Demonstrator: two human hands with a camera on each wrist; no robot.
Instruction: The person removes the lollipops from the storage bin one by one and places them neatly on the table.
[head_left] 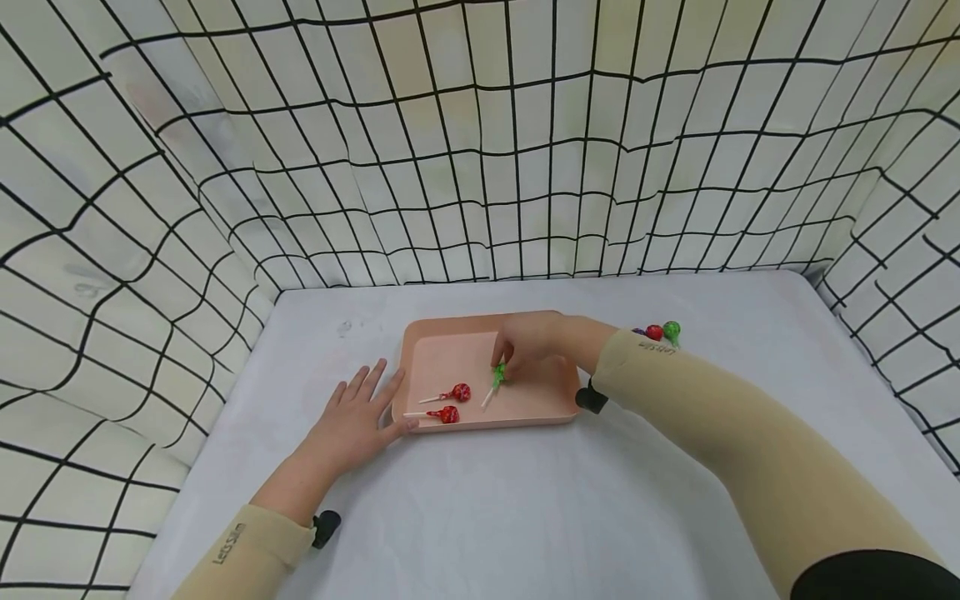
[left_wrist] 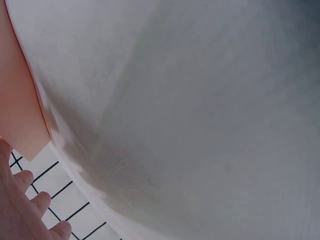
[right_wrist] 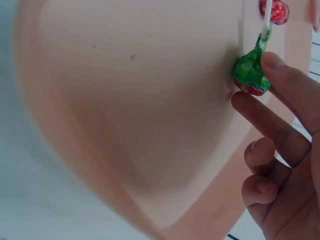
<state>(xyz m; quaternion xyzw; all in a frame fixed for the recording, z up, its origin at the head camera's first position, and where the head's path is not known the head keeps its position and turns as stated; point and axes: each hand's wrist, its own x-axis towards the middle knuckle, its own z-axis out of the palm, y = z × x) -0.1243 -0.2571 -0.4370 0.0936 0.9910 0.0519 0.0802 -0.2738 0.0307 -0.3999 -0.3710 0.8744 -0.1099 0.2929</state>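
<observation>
A pink tray [head_left: 525,408] lies on the white table. My right hand [head_left: 528,337] reaches over it and pinches a green-wrapped lollipop [right_wrist: 250,72] between thumb and index finger, the other fingers curled. The white stick of this lollipop points toward the near side in the head view. Two red-wrapped lollipops, an upper one [head_left: 461,392] and a lower one [head_left: 448,414], lie in the tray's left part with their sticks to the left. My left hand [head_left: 352,425], fingers spread, rests at the tray's left edge.
Beyond the right forearm, a red lollipop [head_left: 654,332] and a green lollipop [head_left: 672,331] lie on the table [head_left: 480,517], beside a dark one partly hidden by the sleeve. Black grid netting [head_left: 551,167] over white panels encloses the table's back and sides.
</observation>
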